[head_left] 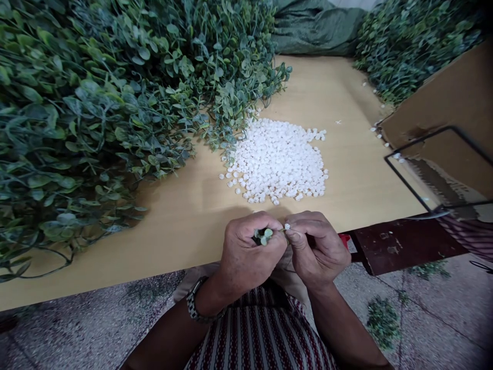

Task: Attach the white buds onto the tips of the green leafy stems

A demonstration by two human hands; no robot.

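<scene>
At the table's near edge my left hand point(250, 252) is closed around an artificial leaf sprig point(265, 236), whose small green leaves poke out of the fist. Close beside it, my right hand point(318, 246) pinches a small white bead-like piece point(287, 226) between thumb and forefinger. A thin stem seems to run from the left fist to this piece; whether the piece sits on the stem I cannot tell. Just beyond both hands lies a heap of the same white pieces point(281, 159), with a few strays around it.
A large mass of artificial greenery point(115, 92) covers the table's left side, and another pile point(419, 46) stands at the back right. A cardboard box point(450, 113) and a black wire frame point(408, 187) are at the right edge. Green cloth point(316, 28) lies at the back.
</scene>
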